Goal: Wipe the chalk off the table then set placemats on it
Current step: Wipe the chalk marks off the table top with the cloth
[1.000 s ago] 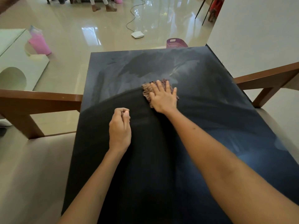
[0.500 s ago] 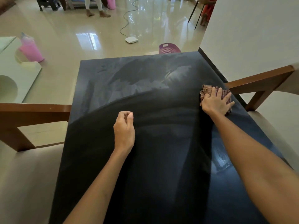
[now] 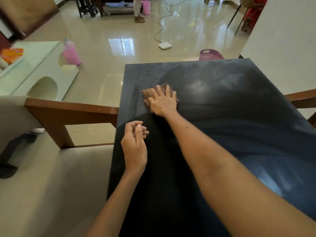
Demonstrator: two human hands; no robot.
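Note:
A dark table (image 3: 239, 134) fills the middle and right of the view; pale chalk haze covers its far half, while the near half looks darker. A brownish checked cloth (image 3: 147, 94) lies near the table's left edge. My right hand (image 3: 162, 102) presses flat on that cloth, fingers spread, hiding most of it. My left hand (image 3: 135, 146) hovers or rests near the left edge of the table, closer to me, fingers loosely curled with nothing in them. No placemats are in view.
Wooden chairs with beige seats flank the table, one at the left (image 3: 68, 115), another at the right (image 3: 301, 100). A purple basket (image 3: 211, 54) sits behind the far edge. A white cabinet (image 3: 34, 74), a pink bucket (image 3: 71, 54) and a white wall (image 3: 282, 40) stand around.
My right hand has swept the cloth from the table's right edge across to near its left edge. The camera view has shifted left. My left hand has stayed roughly in place.

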